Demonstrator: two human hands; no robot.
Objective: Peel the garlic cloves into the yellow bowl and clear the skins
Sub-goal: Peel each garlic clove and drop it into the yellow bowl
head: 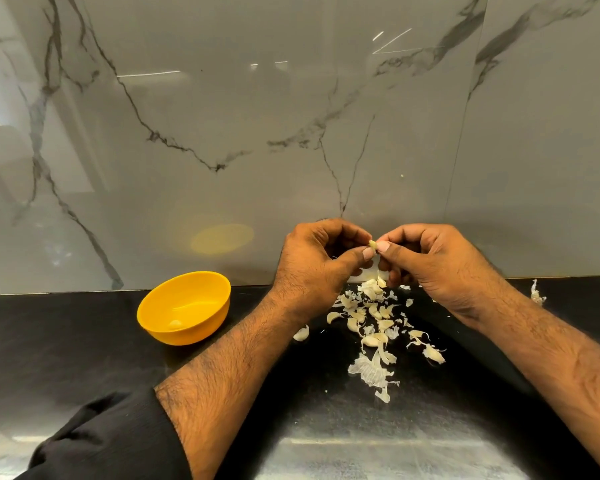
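Just right of the frame's centre, a small garlic clove sits pinched between both hands: the left hand clamps it with thumb and curled fingers, and the right hand closes its grip on the same clove from the other side, thumbnails nearly touching. The peeling step looks to be in hand, with skin being worked off this clove. Directly below the hands, a scatter of skins and cloves lies on the dark bench; which pieces are unpeeled cloves is hard to tell. A stray skin scrap lies at the right edge. The yellow bowl stands at left of centre, well apart from the pile, with one pale clove inside. Next, the bared clove likely needs carrying leftward and dropping into the bowl.
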